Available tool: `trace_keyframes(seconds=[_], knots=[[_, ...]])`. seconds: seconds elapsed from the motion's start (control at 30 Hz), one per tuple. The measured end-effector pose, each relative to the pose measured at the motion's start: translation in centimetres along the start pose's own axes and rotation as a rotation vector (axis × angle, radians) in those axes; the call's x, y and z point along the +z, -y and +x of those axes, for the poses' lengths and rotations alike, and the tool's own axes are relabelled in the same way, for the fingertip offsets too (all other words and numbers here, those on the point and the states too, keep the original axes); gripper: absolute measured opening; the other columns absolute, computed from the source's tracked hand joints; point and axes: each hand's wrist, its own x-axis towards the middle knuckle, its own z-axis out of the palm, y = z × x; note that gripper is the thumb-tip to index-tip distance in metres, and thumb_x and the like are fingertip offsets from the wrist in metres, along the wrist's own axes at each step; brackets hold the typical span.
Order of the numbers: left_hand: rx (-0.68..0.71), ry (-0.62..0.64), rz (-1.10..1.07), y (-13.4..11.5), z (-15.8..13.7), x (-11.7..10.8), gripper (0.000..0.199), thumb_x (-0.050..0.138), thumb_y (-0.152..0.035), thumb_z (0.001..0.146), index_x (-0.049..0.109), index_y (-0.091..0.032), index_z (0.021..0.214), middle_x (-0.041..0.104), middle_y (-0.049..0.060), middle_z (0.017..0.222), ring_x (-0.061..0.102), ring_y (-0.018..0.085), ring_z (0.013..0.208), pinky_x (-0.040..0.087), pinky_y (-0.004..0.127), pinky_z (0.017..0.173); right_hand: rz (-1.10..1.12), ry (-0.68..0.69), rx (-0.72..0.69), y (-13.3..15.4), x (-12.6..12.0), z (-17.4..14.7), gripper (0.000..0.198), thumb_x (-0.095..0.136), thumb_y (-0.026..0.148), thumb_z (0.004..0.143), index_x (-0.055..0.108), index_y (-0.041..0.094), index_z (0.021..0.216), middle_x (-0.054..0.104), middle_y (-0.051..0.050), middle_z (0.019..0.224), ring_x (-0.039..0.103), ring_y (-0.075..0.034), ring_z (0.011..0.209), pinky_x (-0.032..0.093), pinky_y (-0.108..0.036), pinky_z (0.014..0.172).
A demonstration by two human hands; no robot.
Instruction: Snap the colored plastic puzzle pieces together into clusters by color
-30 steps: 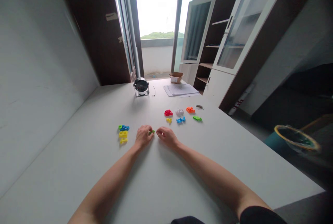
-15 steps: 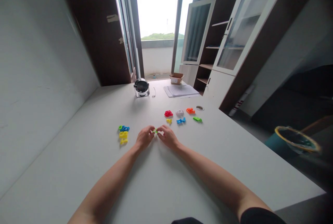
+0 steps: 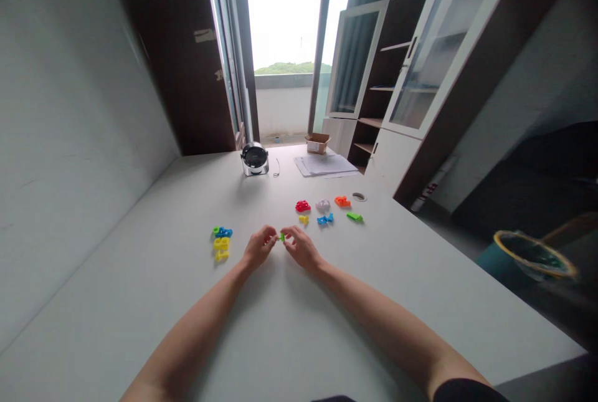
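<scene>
My right hand (image 3: pixel 303 248) pinches a small bright green plastic piece (image 3: pixel 282 237) just above the white table. My left hand (image 3: pixel 259 247) faces it from the other side, its thumb and fingertips closed at the piece's left end. Most of the piece's shape is hidden by fingers and too small to make out. Left of my hands lie yellow plastic pieces (image 3: pixel 221 244) and a blue piece (image 3: pixel 224 232) with a green ring-like piece (image 3: pixel 215 230) against it. Beyond my right hand are a small yellow piece (image 3: pixel 303 219) and a blue piece (image 3: pixel 325 219).
Farther back sit red (image 3: pixel 303 205), whitish (image 3: pixel 322 205) and orange pieces (image 3: pixel 342 201), a green piece (image 3: pixel 355 217) and a tape roll (image 3: pixel 359 197). A round black-and-silver device (image 3: pixel 255 158), papers (image 3: pixel 324 166) and a cardboard box (image 3: pixel 317 143) stand at the far edge.
The green piece has turned between my fingers and now sits closer to the right fingertips. My left fingertips have drawn slightly apart from the right ones. The other pieces lie as before.
</scene>
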Motion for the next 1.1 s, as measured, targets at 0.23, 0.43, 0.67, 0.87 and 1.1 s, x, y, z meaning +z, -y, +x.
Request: trace_keyframes(seconds=[0.23, 0.43, 0.67, 0.87, 1.1], knots=[[-0.041, 0.059, -0.158, 0.38, 0.15, 0.07, 0.025, 0.052, -0.043, 0.095, 0.06, -0.019, 0.096, 0.071, 0.001, 0.083, 0.063, 0.012, 0.067, 0.048, 0.023, 0.066, -0.018, -0.005, 0.001, -0.08, 0.04, 0.02, 0.029, 0.061, 0.012, 0.085, 0.062, 0.022, 0.112, 0.063, -0.003, 0.104, 0.061, -0.013, 0.083, 0.051, -0.027, 0.075], [-0.037, 0.075, -0.147, 0.46, 0.3, 0.06, 0.032, 0.048, -0.046, 0.096, 0.064, -0.018, 0.093, 0.071, 0.003, 0.078, 0.063, 0.013, 0.067, 0.047, 0.024, 0.066, -0.046, 0.04, -0.01, 0.25, -0.26, -0.02, 0.012, 0.06, 0.017, 0.089, 0.067, 0.021, 0.098, 0.062, -0.003, 0.097, 0.061, -0.013, 0.08, 0.05, -0.026, 0.073], [-0.056, 0.055, -0.082, 0.08, 0.18, 0.03, 0.03, 0.047, -0.044, 0.096, 0.065, -0.019, 0.094, 0.07, 0.001, 0.077, 0.062, 0.012, 0.067, 0.047, 0.023, 0.066, -0.109, 0.024, -0.018, 0.47, -0.44, -0.05, 0.013, 0.061, 0.019, 0.09, 0.069, 0.022, 0.099, 0.063, -0.003, 0.093, 0.058, -0.013, 0.075, 0.048, -0.026, 0.072], [-0.034, 0.047, 0.007, -0.02, -0.03, 0.01, 0.019, 0.057, -0.033, 0.089, 0.065, -0.022, 0.103, 0.07, 0.0, 0.084, 0.06, 0.011, 0.068, 0.044, 0.021, 0.063, -0.112, 0.01, 0.007, 0.55, -0.48, 0.04, 0.012, 0.059, 0.026, 0.092, 0.07, 0.021, 0.097, 0.064, -0.003, 0.091, 0.059, -0.014, 0.076, 0.047, -0.027, 0.073], [-0.006, 0.04, 0.054, 0.29, -0.02, 0.21, 0.02, 0.055, -0.027, 0.09, 0.063, -0.024, 0.108, 0.071, 0.0, 0.089, 0.061, 0.011, 0.071, 0.047, 0.021, 0.068, -0.126, 0.002, 0.032, 0.52, -0.53, 0.06, 0.01, 0.059, 0.023, 0.091, 0.069, 0.02, 0.093, 0.064, -0.003, 0.087, 0.058, -0.014, 0.077, 0.044, -0.025, 0.072]])
